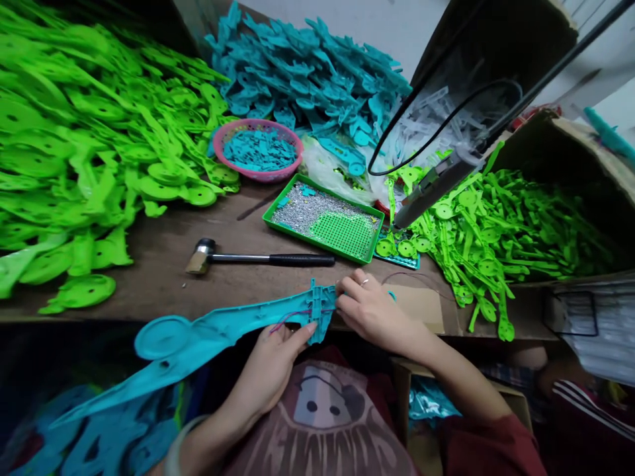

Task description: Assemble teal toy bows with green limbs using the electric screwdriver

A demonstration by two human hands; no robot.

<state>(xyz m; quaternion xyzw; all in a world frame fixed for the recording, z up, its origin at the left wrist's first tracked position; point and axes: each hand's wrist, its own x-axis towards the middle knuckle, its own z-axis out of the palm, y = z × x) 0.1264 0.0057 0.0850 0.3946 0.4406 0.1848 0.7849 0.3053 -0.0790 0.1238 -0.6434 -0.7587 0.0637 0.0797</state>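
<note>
Your left hand (270,370) is closed on the blue plastic molding (213,327), thumb laid over its ribbed right end, fingers beneath. Your right hand (370,307), ring on one finger, is closed at that same end, its fingers curled and fingertips drawn together; whether they pinch the molding's edge or the thin red-purple wire (292,313) cannot be told. The wire crosses the ribbed end between your two hands. The molding is held at the near edge of the brown worktable (153,241), its round disc and tapering tip extending to your left, past the edge. Beyond it, on the table, lies a hammer (262,259), head to the left, black handle to the right. Behind the hammer: a green perforated tray (347,231), partly covered with small metal pieces, a few blue bits among them. Behind and left of the tray, a pink basket (218,144) of small blue parts. Heap of green moldings (74,125) on the left; heap of blue moldings (302,73) at the back; heap of smaller green parts (516,225) on the right. A grey cylindrical tool (436,185) slants over the tray's right side. A flat cardboard piece (421,305) lies just beyond your right forearm.
</note>
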